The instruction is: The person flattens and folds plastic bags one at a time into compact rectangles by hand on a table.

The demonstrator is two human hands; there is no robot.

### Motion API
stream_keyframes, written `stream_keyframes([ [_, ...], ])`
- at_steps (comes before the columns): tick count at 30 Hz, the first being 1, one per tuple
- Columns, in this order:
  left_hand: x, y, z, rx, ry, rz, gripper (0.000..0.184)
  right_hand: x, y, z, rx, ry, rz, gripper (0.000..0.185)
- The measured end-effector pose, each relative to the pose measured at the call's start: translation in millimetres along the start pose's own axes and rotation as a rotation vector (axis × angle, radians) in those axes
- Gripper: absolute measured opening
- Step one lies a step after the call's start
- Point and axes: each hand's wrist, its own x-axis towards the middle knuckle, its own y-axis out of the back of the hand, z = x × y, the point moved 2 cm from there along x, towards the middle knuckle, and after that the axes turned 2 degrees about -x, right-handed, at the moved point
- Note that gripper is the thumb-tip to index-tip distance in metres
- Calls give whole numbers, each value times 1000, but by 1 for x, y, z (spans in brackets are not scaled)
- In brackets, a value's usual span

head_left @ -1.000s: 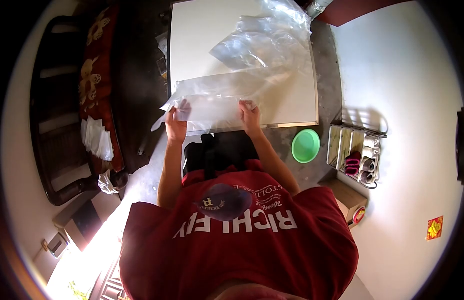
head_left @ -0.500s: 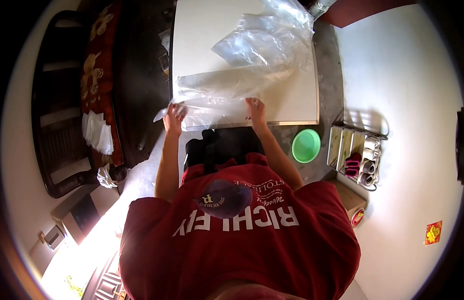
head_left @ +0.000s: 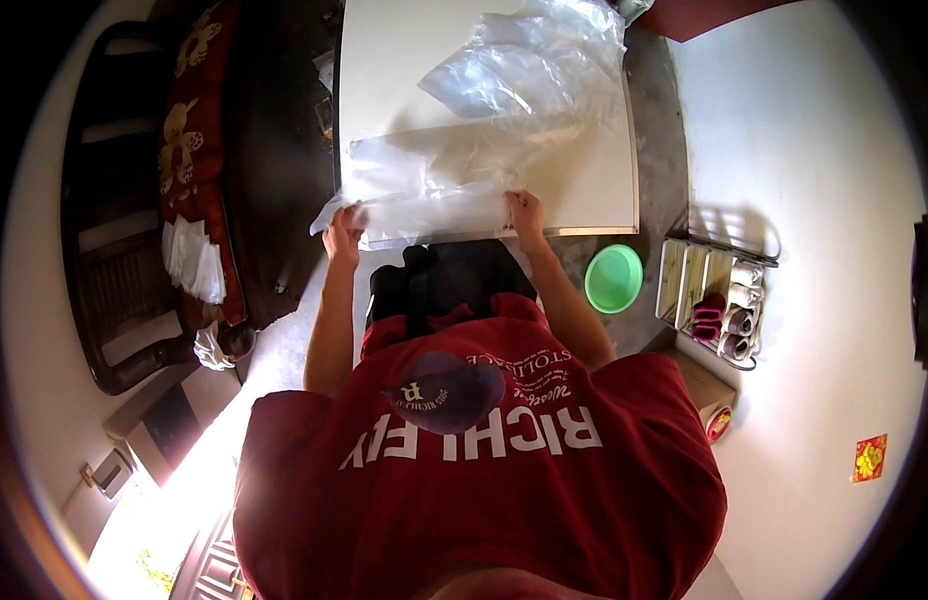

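Note:
A clear plastic bag (head_left: 434, 212) lies stretched along the near edge of the white table (head_left: 584, 200). My left hand (head_left: 342, 235) grips its left end, fingers closed on the film, with a loose flap sticking out past them. At the other end my right hand (head_left: 524, 213) pinches the bag near its right edge. Just beyond my hands more flat clear plastic is spread on the tabletop. Farther back a crumpled heap of clear plastic bags (head_left: 524, 70) covers the far right part of the table.
On the floor to the right stand a green basin (head_left: 614, 279) and a shoe rack (head_left: 719, 300) with several shoes. A dark wooden bench (head_left: 124, 200) is at the left, with a stack of white bags (head_left: 194, 262) on its red cushion (head_left: 189, 140).
My hands have moved slightly apart, and the bag between them now lies flatter and straighter along the table edge. The camera view has shifted a little.

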Motion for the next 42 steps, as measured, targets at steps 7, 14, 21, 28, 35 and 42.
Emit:
stream_keyframes([
  [7, -31, -47, 50, -92, -298, -371, 24, -7, 0, -75, 284, 146, -42, 20],
  [14, -17, 24, -23, 251, 81, 71, 31, 1, 19, 66, -315, -266, 24, 26],
  [21, -9, 19, -13, 515, 29, 71, 39, 7, 15, 42, -213, -188, -40, 27],
  [28, -23, -52, 49, 8, -159, -173, 32, 23, -1, -58, 103, 68, -138, 27],
  [35, -48, -56, 82, -247, -320, -371, 23, 17, 3, -94, 554, 140, -28, 26],
  [42, -13, 3, 19, -40, -63, -148, 29, 18, 7, -42, 419, -36, -63, 20],
])
